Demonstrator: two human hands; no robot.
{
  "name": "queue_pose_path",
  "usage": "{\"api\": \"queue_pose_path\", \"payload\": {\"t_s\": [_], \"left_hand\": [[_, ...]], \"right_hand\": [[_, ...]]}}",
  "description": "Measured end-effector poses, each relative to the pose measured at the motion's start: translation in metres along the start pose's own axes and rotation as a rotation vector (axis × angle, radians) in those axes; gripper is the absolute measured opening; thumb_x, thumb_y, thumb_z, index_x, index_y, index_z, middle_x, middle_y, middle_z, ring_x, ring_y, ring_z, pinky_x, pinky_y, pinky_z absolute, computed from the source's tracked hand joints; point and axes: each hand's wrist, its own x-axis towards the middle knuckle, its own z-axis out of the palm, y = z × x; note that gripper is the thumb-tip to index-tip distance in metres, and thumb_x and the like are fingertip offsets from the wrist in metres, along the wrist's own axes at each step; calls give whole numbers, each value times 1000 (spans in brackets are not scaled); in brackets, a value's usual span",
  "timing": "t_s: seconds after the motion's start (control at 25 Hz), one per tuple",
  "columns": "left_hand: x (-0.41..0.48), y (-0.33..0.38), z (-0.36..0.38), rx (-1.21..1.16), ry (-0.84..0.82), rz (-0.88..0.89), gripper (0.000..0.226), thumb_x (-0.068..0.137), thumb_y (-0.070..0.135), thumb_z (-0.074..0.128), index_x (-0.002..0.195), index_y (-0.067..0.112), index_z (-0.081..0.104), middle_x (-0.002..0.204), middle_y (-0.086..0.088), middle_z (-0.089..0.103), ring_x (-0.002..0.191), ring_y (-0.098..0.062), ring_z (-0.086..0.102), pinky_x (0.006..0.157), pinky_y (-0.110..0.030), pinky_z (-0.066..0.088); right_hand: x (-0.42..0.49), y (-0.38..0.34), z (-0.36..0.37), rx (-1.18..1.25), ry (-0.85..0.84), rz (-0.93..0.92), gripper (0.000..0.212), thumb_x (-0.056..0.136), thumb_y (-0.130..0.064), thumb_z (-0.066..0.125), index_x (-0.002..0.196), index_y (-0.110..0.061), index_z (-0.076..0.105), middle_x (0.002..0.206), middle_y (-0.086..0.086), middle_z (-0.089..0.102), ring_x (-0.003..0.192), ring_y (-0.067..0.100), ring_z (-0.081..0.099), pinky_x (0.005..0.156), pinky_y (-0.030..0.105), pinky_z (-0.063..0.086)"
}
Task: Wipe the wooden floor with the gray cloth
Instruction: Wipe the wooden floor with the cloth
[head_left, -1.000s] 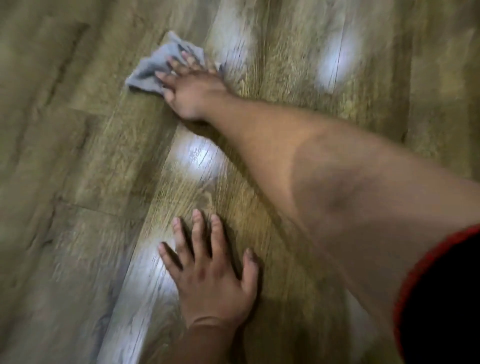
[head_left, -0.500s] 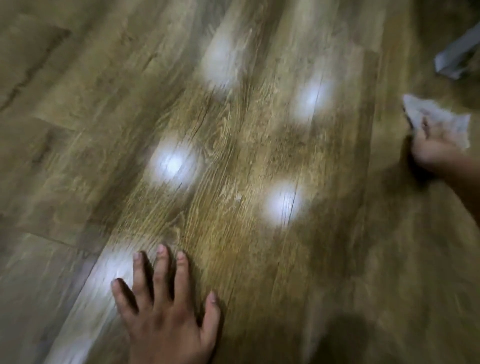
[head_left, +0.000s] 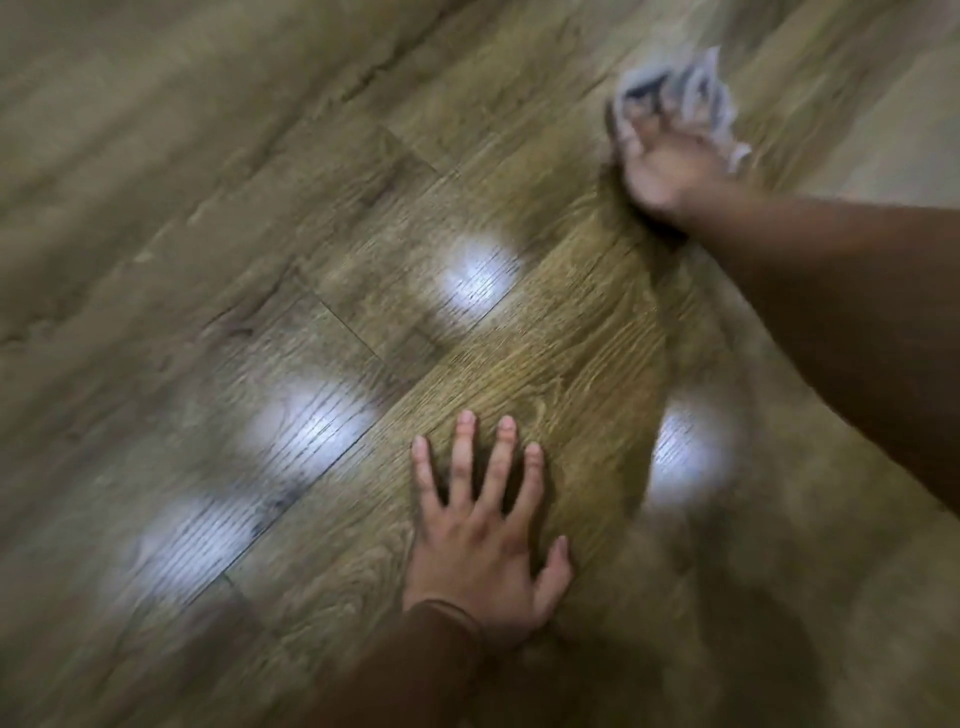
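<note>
The gray cloth (head_left: 696, 98) lies bunched on the wooden floor (head_left: 322, 218) at the upper right, blurred by motion. My right hand (head_left: 667, 166) is on the cloth's near side, its fingers dug into the folds, and presses it against the planks. How its fingers lie is too blurred to read. My left hand (head_left: 485, 535) rests flat on the floor at the lower middle with its fingers spread and straight, holding nothing. My right forearm runs from the right edge up to the cloth.
Brown wood-grain planks fill the whole view, with several bright round reflections of light on them (head_left: 475, 273). Plank seams run diagonally from lower left to upper right.
My right hand swept the cloth from the far left to the far right, and it now sits nearer the middle at the upper right. The view shifted; my left hand stays flat.
</note>
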Motion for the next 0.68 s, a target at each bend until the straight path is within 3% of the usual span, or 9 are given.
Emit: {"api": "queue_pose_path", "payload": {"t_s": [0.08, 0.16, 0.24, 0.32, 0.4, 0.48, 0.6, 0.68], "left_hand": [[0, 2, -2, 19, -3, -14, 80, 76, 60, 55, 141, 13, 53, 156, -16, 40, 148, -46, 23, 110, -75, 19], [-1, 3, -1, 32, -25, -21, 79, 76, 61, 54, 140, 16, 55, 153, -15, 44, 146, -47, 27, 111, -73, 19], [-2, 2, -1, 34, -69, 6, 73, 75, 63, 53, 133, 20, 62, 142, -13, 57, 138, -47, 34, 110, -69, 21], [-1, 0, -4, 84, -113, 37, 77, 74, 67, 49, 132, 17, 62, 141, -14, 58, 136, -49, 40, 110, -65, 24], [0, -1, -5, 87, -86, 28, 79, 75, 66, 48, 133, 15, 62, 143, -15, 56, 138, -48, 39, 113, -63, 19], [-1, 1, -5, 29, -55, -11, 76, 76, 63, 51, 137, 18, 58, 147, -13, 52, 142, -46, 30, 113, -66, 15], [0, 1, -4, -21, -20, -21, 79, 80, 60, 51, 145, 15, 48, 159, -13, 35, 150, -45, 18, 112, -73, 11], [0, 0, -4, -56, -20, -26, 79, 81, 60, 50, 146, 16, 46, 160, -13, 33, 151, -45, 15, 113, -73, 7]], "right_hand": [[-21, -97, 14, 88, 34, -264, 54, 102, -49, 16, 154, -38, 12, 165, -1, -4, 151, 32, -7, 117, 62, -3], [-63, -160, 31, 22, 10, -437, 54, 101, -51, 20, 154, -41, 14, 165, -4, -5, 151, 29, -10, 116, 60, -4], [-141, -206, 64, -14, -89, -725, 54, 100, -51, 27, 152, -43, 18, 165, -4, -4, 151, 27, -10, 116, 58, -6], [-221, -247, 79, -82, -204, -1139, 52, 99, -49, 34, 150, -45, 24, 165, -5, 1, 151, 25, -7, 117, 55, -9], [-219, -245, 75, -157, -275, -1301, 48, 100, -52, 29, 148, -46, 28, 164, -9, 10, 152, 20, 2, 118, 51, -5], [-160, -203, 56, -164, -74, -1111, 48, 100, -56, 21, 146, -48, 31, 162, -9, 19, 150, 22, 14, 120, 51, 8], [-46, -78, 8, -87, 79, -362, 56, 95, -57, 20, 146, -38, 33, 160, 8, 25, 145, 35, 26, 116, 56, 24], [-21, 5, -13, -54, 93, 14, 72, 86, -54, 17, 148, -21, 35, 156, 21, 27, 145, 39, 23, 118, 54, 22]]}}
